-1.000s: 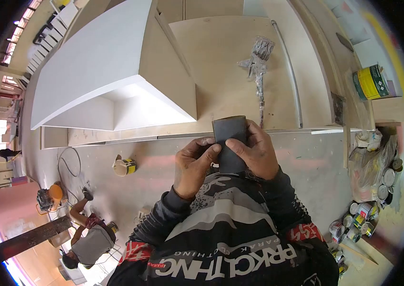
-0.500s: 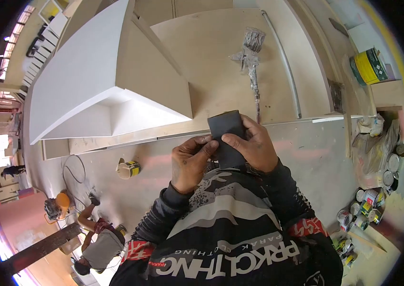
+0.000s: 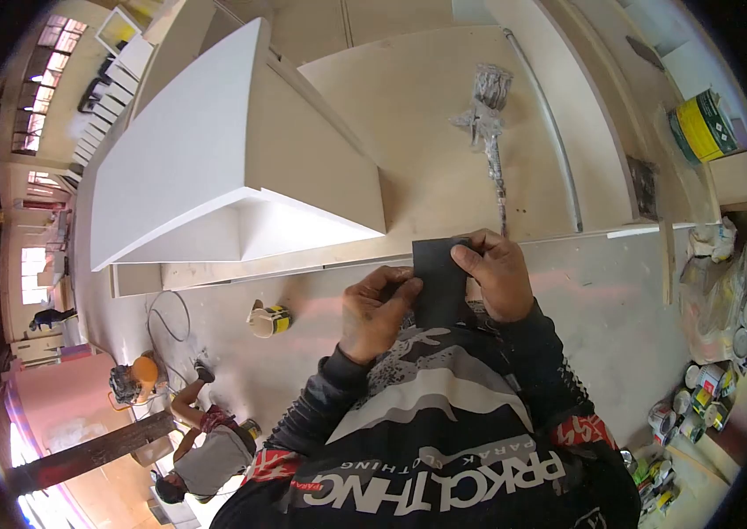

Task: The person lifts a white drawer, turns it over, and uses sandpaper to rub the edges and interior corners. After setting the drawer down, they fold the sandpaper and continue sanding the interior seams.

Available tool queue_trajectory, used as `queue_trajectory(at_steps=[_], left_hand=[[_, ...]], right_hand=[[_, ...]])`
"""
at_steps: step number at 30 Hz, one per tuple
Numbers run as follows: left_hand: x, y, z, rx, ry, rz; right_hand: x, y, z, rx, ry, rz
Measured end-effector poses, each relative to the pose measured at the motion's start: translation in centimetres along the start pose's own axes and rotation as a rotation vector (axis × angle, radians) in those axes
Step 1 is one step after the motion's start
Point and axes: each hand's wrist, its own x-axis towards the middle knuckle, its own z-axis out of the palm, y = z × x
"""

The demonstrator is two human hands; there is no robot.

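Observation:
Both hands hold a dark, flat rectangular sheet [image 3: 440, 286] in front of the patterned shirt. My left hand [image 3: 377, 310] pinches its left edge between thumb and fingers. At the upper right corner, my right hand [image 3: 501, 275] grips it, thumb on the face and fingers behind. Beyond the hands, a spray gun wrapped in plastic [image 3: 488, 123] lies on the pale board [image 3: 417, 97]. To its right runs a thin grey pipe [image 3: 550, 132]. A white angular cabinet piece [image 3: 188, 150] rests on the board at the left.
An open paint can [image 3: 269, 320] stands on the floor at left. Another person [image 3: 210, 458] is low at the lower left, near an orange-topped machine [image 3: 142, 379]. Several cans [image 3: 695, 401] crowd the right floor. A yellow-green tin [image 3: 701, 128] is at upper right.
The whole view has shifted, with the scene now lower and further right. My right hand has moved up to the sheet's upper corner, and the sheet now looks more upright.

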Motion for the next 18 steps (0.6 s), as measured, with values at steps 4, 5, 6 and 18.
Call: queue_trajectory(at_steps=[4, 5, 6, 18], left_hand=[[-0.1, -0.2, -0.5, 0.02, -0.029, 0.015], [-0.1, 0.0, -0.5, 0.027, -0.03, 0.015], [-0.2, 0.2, -0.3, 0.03, -0.037, 0.009], [-0.2, -0.9, 0.3, 0.327, 0.005, 0.261]], right_hand=[[0.1, -0.9, 0.1, -0.01, 0.083, -0.009], [0.0, -1.0, -0.4, -0.203, 0.08, -0.082], [0.1, -0.4, -0.7, -0.245, 0.092, -0.117], [0.5, 2.2, -1.1, -0.182, 0.126, -0.091]])
